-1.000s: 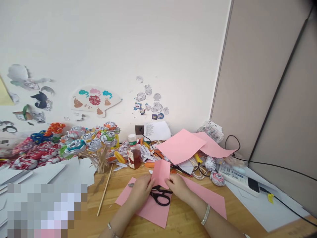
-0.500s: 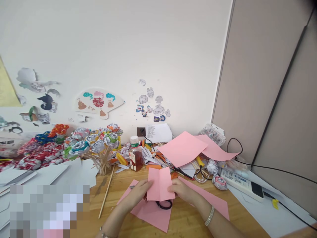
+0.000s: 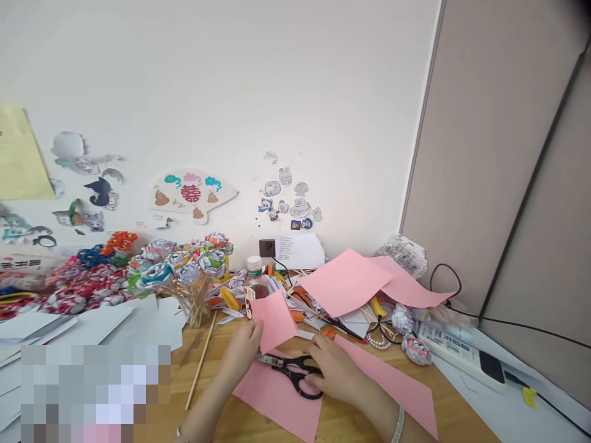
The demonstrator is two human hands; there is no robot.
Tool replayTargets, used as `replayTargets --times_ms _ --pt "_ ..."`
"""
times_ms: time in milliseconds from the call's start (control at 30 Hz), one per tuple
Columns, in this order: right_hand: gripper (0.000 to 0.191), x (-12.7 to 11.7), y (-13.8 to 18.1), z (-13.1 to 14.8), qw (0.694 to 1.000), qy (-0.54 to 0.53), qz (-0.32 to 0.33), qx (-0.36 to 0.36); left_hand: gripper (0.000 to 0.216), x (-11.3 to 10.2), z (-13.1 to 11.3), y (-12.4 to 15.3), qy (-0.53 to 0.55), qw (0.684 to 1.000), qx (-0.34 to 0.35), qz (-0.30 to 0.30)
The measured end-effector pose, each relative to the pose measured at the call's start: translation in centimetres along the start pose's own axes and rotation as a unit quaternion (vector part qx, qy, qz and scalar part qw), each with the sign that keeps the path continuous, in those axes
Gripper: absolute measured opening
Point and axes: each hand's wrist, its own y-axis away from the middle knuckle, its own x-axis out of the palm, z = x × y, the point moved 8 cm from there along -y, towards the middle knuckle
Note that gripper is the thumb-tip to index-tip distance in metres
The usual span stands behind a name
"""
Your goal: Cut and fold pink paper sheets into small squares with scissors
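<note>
My left hand (image 3: 242, 351) pinches a creased piece of pink paper (image 3: 276, 323) by its left edge and holds it up in front of the jar. Below it, black-handled scissors (image 3: 292, 367) lie over a larger pink sheet (image 3: 281, 400) on the table, blades pointing left. My right hand (image 3: 335, 372) has its fingers curled on the scissors' handles, the thumb by the lower loop and the fingers at the upper one. Another pink sheet (image 3: 392, 381) lies partly beneath my right forearm.
A wooden stick (image 3: 201, 360) lies left of my left hand. Behind stand a labelled jar (image 3: 255, 277), paper flowers (image 3: 159, 274) on sticks and paper scraps. Two more pink sheets (image 3: 346, 280) rest on the clutter. A power strip (image 3: 462, 354) is at the right.
My right hand has let go of the creased pink paper and moved down to the scissors. My left hand has carried the paper slightly left and tilted it, uncovering the scissors.
</note>
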Motion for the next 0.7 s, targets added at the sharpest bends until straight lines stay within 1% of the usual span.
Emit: replayTargets --times_ms 67,133,233,300,400,500,600,700 --pt "0.033 0.5 0.0 0.4 0.999 0.038 0.018 -0.010 0.032 -0.9 0.2 -0.2 -0.014 1.000 0.000 -0.024" --pt "0.033 1.2 -0.2 0.8 0.997 0.059 0.036 -0.025 0.032 -1.6 0.2 -0.2 -0.026 0.999 -0.001 -0.042" --pt "0.032 1.7 -0.6 1.1 0.997 0.054 0.049 -0.023 0.033 -2.4 -0.2 0.0 -0.039 0.997 0.000 -0.063" --pt "0.034 1.7 -0.6 1.2 0.998 0.030 0.061 -0.016 0.035 -3.1 -0.8 0.0 -0.045 0.996 0.002 -0.079" --pt "0.038 0.6 -0.3 1.4 0.996 -0.053 0.067 -0.014 0.037 -4.7 -2.1 -0.3 -0.050 0.994 0.012 -0.101" --pt "0.046 -1.1 0.2 1.5 0.985 -0.164 0.046 -0.015 0.037 -6.7 -4.1 -0.9 -0.057 0.991 0.027 -0.121" --pt "0.054 -2.2 0.2 0.9 0.962 -0.272 -0.008 0.000 0.036 -8.7 -6.6 -1.3 -0.069 0.986 0.050 -0.144" --pt "0.052 -2.6 0.0 0.3 0.927 -0.370 -0.057 0.033 0.035 -9.7 -8.9 -1.4 -0.079 0.982 0.070 -0.159"
